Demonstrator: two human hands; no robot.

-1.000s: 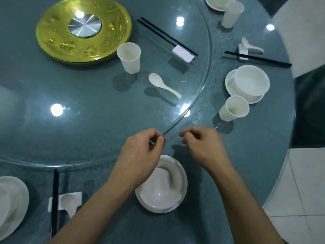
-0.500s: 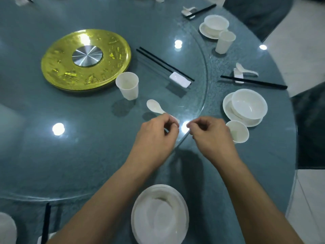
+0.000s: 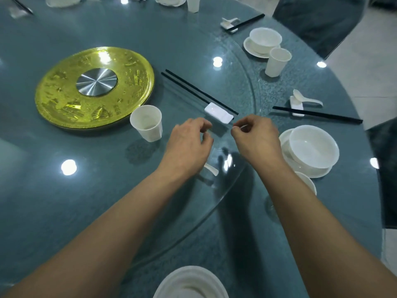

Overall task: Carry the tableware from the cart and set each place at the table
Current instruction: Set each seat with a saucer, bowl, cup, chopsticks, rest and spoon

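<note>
Reached forward, by the head view, since half a second ago, bringing left hand point(image 3: 189, 143) and right hand point(image 3: 255, 136) up just short of the white chopstick rest point(image 3: 218, 114) and leaving the near bowl point(image 3: 191, 282) at the frame's bottom edge. Holds left fingers curled with nothing seen in them, near-left of the rest and over the spoon point(image 3: 211, 169), only its handle tip showing; presses right thumb to forefinger just right of the rest, cannot tell whether on anything. Shows black chopsticks point(image 3: 189, 87) lying across the rest, paper cup point(image 3: 147, 123) left of it, stacked bowl point(image 3: 313, 147) to its right
</note>
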